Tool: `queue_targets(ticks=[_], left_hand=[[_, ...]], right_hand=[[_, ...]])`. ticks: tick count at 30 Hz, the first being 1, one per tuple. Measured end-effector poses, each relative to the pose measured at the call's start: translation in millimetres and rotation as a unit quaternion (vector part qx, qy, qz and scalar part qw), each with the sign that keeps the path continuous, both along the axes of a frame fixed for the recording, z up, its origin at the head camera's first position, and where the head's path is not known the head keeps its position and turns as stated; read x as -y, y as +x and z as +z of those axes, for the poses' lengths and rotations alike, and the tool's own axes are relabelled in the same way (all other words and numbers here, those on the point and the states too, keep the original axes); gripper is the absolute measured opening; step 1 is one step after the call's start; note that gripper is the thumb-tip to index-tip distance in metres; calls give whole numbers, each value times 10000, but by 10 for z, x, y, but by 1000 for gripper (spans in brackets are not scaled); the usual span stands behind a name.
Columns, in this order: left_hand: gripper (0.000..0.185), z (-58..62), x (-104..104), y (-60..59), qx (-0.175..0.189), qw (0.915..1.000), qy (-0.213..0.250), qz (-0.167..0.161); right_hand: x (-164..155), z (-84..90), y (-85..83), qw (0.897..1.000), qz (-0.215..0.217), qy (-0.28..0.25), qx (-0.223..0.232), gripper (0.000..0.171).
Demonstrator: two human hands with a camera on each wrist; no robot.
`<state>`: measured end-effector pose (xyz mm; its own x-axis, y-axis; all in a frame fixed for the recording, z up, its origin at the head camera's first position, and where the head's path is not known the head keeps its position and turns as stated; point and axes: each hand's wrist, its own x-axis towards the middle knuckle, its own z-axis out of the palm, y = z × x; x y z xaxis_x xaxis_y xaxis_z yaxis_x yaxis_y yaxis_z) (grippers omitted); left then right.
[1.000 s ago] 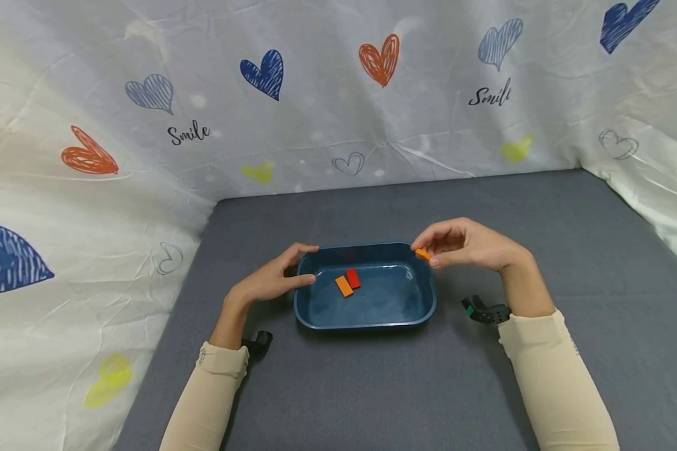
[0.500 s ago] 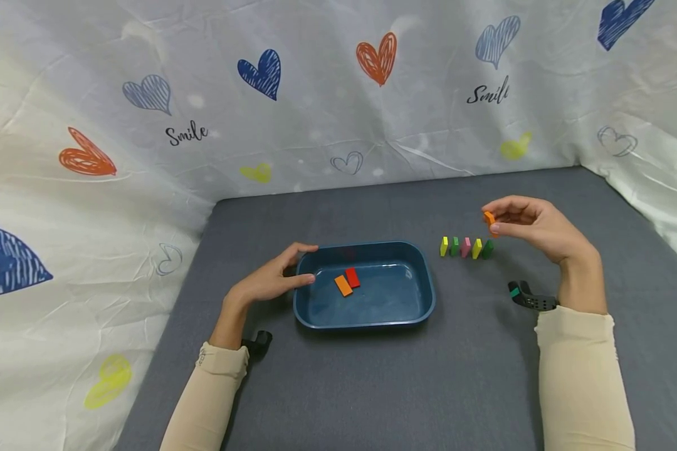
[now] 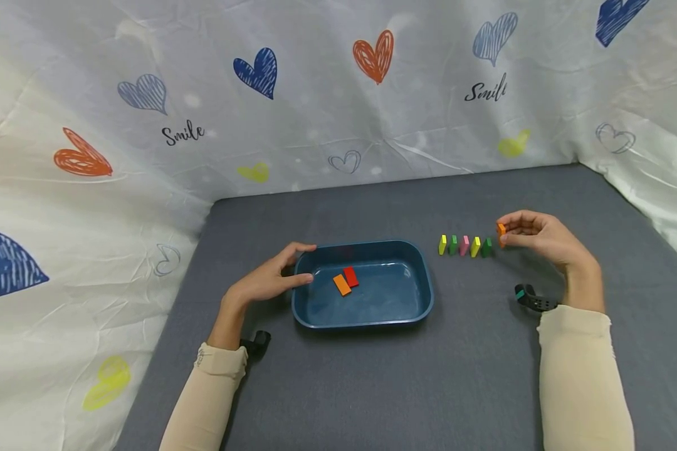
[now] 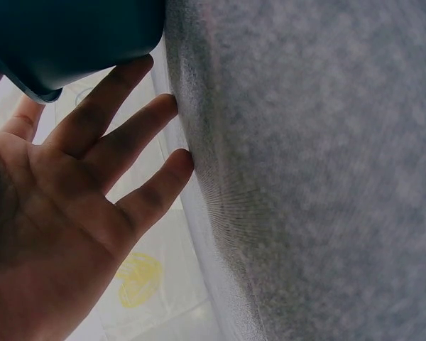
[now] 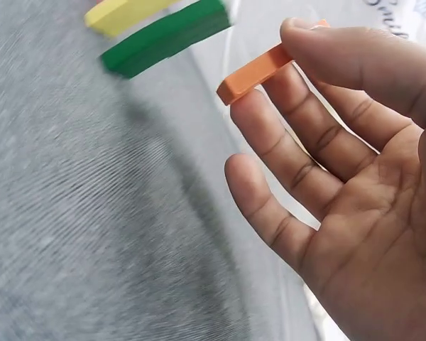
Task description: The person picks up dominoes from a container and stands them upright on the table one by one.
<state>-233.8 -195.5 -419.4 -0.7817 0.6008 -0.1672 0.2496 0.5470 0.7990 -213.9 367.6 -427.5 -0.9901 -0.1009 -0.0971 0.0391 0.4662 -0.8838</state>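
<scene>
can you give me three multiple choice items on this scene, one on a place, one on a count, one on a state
1. Where is the left hand?
A. on the left end of the blue tray
B. on the row of standing blocks
C. flat on the backdrop cloth

2. How many blocks stand in the row on the grey table?
A. three
B. five
C. eight

3. What state is the orange block at the right hand in?
A. lying flat in the tray
B. pinched between thumb and fingers, beside the dark green block
C. standing free on the table

Answers:
1. A: the head view shows its fingers against the tray's left rim.
2. B: yellow, green, pink, yellow and dark green blocks stand there.
3. B: the right wrist view shows thumb and fingers gripping it.
</scene>
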Motion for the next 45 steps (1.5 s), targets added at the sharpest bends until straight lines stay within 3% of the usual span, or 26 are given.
queue_targets(ticks=[7, 17, 32, 38, 45], left_hand=[[65, 7, 3, -3, 1, 10000, -9, 5], [64, 12, 4, 3, -12, 10000, -3, 10], [64, 20, 16, 12, -48, 10000, -17, 39], [64, 6, 13, 1, -51, 10000, -13, 38], [64, 2, -4, -3, -52, 10000, 13, -12]], right_hand=[[-8, -117, -55, 9982, 378, 451, -73, 45], [2, -129, -74, 9953, 719, 649, 3, 38], [10, -116, -69, 9944, 769, 705, 177, 39], [-10, -94, -43, 9957, 754, 487, 238, 47], [46, 88, 21, 9988, 376, 179, -243, 50]])
